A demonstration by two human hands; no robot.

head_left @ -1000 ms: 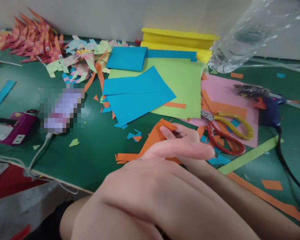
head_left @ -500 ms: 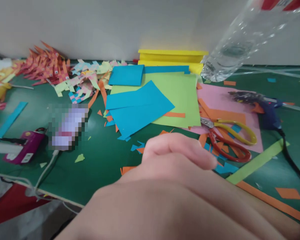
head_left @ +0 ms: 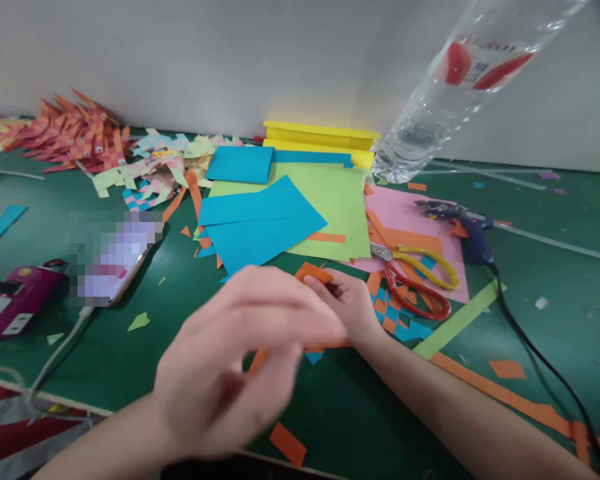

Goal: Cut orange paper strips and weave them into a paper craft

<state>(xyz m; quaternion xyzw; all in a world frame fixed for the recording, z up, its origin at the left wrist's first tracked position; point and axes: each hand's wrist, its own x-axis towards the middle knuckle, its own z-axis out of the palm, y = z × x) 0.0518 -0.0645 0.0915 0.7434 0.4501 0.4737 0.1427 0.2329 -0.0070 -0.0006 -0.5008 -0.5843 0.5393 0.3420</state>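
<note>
Orange paper [head_left: 313,272] likely needs steadying, pinched by our right fingers [head_left: 323,290]; our left fingers [head_left: 280,319] curl, their hold unclear

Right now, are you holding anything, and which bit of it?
The right hand pinches orange paper near its far end, thumb on top. I can't tell whether the left hand grips anything; it is blurred.

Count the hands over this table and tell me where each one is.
2. The left hand is nearest the camera, fingers curled; the right hand is just beyond, toward the scissors, holding orange paper.
</note>
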